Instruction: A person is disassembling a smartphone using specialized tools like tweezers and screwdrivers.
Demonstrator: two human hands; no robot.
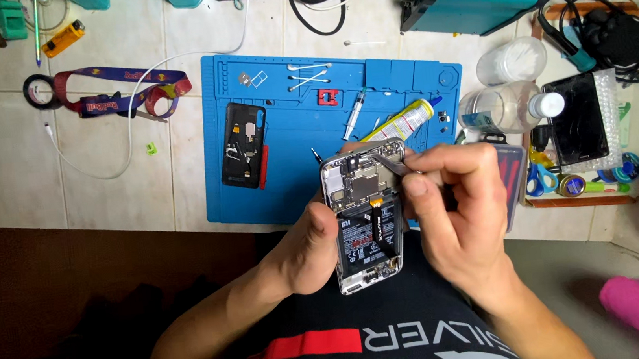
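Blue rubbery mat point(291, 139) behind; left hand point(312, 243) grips opened phone point(363, 218) w/ glossy battery.

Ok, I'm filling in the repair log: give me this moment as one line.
left hand: holds opened phone | right hand: tweezers at phone's upper board | blue mat: back cover, glue tube

Opened phone point(365, 218): shiny metal frame, matt black battery. Tweezers point(388, 166) at its 1 o'clock: dull grey metal. Blue mat point(291, 135), 11 o'clock: matt rubbery. Black back cover point(241, 145): matt plastic. Tube point(406, 121): glossy yellow. Floor tiles point(99, 187): smooth, semi-gloss.
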